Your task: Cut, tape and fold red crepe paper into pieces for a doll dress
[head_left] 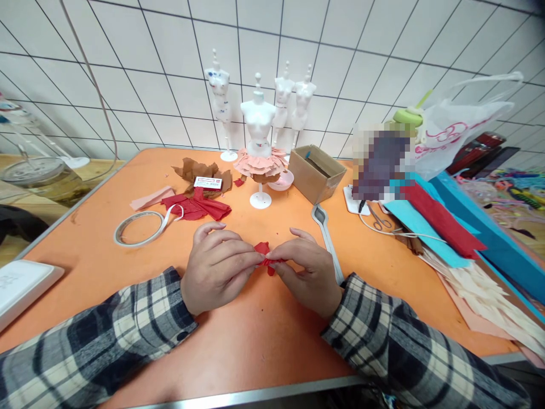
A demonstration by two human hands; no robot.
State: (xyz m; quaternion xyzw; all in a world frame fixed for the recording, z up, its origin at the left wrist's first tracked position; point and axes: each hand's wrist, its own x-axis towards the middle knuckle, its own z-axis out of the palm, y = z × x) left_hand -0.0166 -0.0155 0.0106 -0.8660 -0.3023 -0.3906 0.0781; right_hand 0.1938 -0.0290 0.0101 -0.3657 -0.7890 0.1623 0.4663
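Note:
Between my fingertips, low over the orange table (255, 335), is a small gathered piece of red crepe paper (263, 248). My left hand (221, 267) pinches its left side with thumb and forefinger. On the other side, my right hand (306, 270) pinches the same piece, its fingers covering part of it. Beyond my hands stands a small white dress form (258, 116) wearing a ruffled pink paper skirt (260, 163) with some brown below. Left of it lie crumpled red crepe paper (196, 207), brown crepe paper (191, 170) and a roll of white tape (138, 228).
More white dress forms (221, 102) stand along the tiled wall. A cardboard box (315, 179), a pink bowl (283, 180), grey tweezers (326, 227) and scissors (378, 220) sit behind and right. Stacked coloured paper (443, 218) fills the right edge; a white case (25, 287) lies left.

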